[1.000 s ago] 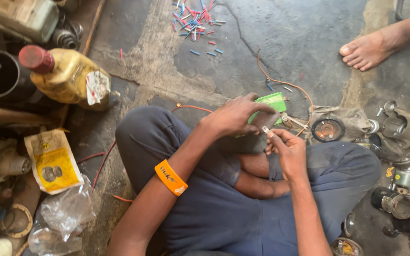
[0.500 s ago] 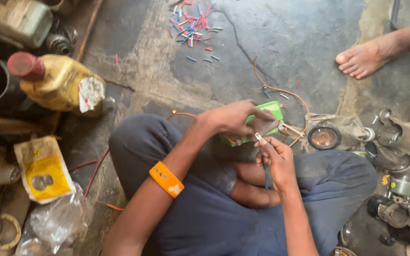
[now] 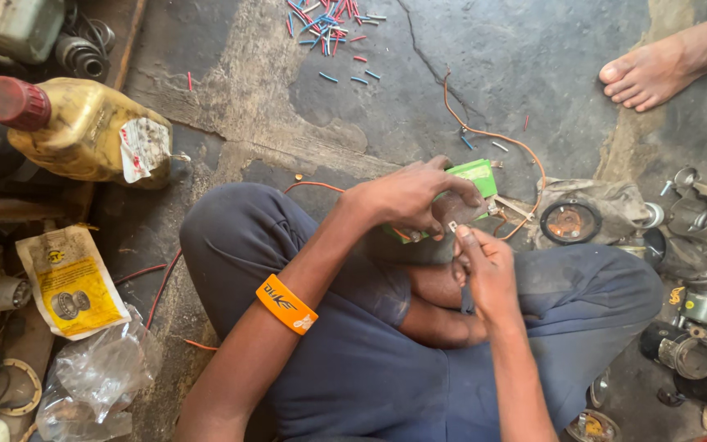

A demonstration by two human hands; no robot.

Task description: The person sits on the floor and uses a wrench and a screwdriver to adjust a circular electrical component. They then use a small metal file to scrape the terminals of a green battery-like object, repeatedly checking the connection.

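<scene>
Both hands meet over the lap — left hand [image 3: 407, 196] closed around a green block [image 3: 475, 176], right hand [image 3: 484, 270] pinching a small metal terminal [image 3: 453, 226] against it. Wires [image 3: 484, 135] trail loose on the floor; joining looks unfinished.

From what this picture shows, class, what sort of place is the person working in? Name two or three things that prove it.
Probably a small floor-level repair workshop for motor or electrical parts: metal machine parts lie heaped at the right, a grimy yellow oil jug stands nearby, and cut wire-sleeve bits litter the cracked concrete floor.
</scene>
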